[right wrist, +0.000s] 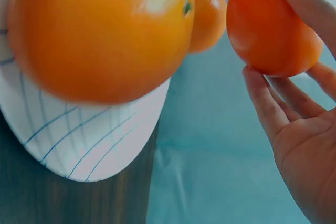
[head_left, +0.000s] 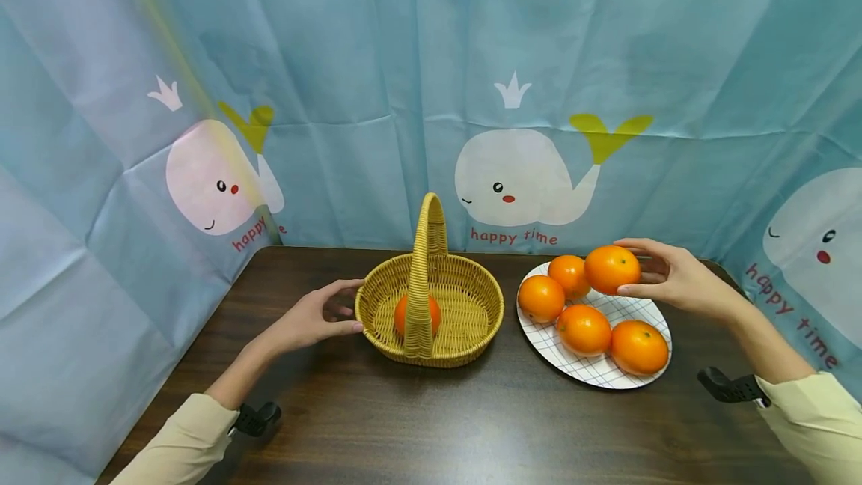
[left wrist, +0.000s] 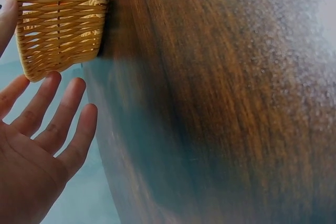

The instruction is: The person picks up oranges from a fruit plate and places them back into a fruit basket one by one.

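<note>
My right hand (head_left: 663, 279) holds an orange (head_left: 611, 269) between thumb and fingertips, raised over the back of a white plate (head_left: 648, 310) with a blue checked pattern. Several more oranges (head_left: 583, 330) lie on that plate. In the right wrist view the held orange (right wrist: 270, 24) sits at the fingertips, apart from a large near orange (right wrist: 100, 35). At centre stands a yellow wicker basket (head_left: 465, 354) with a tall handle; one orange (head_left: 400, 316) lies inside, partly hidden behind the handle. My left hand (head_left: 313, 316) touches the basket's left rim with spread, fairly straight fingers.
The dark wooden table (head_left: 471, 425) reaches back to a light blue curtain (head_left: 364, 171) printed with whales. The plate stands to the right of the basket, a narrow gap between them. Black wrist straps (head_left: 259, 419) sit on both forearms.
</note>
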### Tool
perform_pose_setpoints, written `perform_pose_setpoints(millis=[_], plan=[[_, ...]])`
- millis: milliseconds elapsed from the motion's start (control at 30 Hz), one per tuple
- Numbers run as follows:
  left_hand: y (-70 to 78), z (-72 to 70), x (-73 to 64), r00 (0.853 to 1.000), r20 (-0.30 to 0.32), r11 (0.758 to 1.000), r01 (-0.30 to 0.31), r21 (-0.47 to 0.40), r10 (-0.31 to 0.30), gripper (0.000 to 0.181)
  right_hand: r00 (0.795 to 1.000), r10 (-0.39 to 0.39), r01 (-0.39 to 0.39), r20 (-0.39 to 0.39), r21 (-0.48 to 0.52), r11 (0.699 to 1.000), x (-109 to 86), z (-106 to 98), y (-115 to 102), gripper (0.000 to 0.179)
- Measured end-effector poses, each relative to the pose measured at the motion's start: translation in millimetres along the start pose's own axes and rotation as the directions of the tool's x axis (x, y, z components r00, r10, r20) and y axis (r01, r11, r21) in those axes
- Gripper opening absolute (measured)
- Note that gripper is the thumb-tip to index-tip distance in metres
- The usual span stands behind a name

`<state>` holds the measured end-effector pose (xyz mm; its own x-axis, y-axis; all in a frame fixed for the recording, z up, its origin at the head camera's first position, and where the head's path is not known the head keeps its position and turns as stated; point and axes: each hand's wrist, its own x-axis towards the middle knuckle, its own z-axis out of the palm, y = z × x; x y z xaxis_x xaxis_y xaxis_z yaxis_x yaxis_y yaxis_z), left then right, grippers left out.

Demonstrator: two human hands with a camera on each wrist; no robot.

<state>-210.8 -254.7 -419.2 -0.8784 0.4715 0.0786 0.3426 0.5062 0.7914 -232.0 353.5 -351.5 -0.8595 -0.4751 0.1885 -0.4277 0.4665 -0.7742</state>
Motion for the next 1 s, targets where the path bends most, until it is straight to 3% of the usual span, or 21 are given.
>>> perform_pose_setpoints(millis=[300,567,1000], plan=[[0.0,-0.5,-1.0,1.0,0.002,1.0,0.003,0.011,-0.003,0.075,0.997,-0.063,0.063,0.038,-0.01,0.998,15.6,13,-13,0.069],[2.4,-0.2,-1.1,1.0,0.008,1.0,0.009,0.021,-0.009,0.075,0.996,-0.075,0.073,0.057,0.048,0.996,26.7,24,-20,0.07],[-1.3,0.2,0.8,1.0,0.005,1.0,0.004,0.025,-0.005,0.074,0.993,-0.107,0.105,0.051,0.034,0.994,47.3,46,-31,0.071]])
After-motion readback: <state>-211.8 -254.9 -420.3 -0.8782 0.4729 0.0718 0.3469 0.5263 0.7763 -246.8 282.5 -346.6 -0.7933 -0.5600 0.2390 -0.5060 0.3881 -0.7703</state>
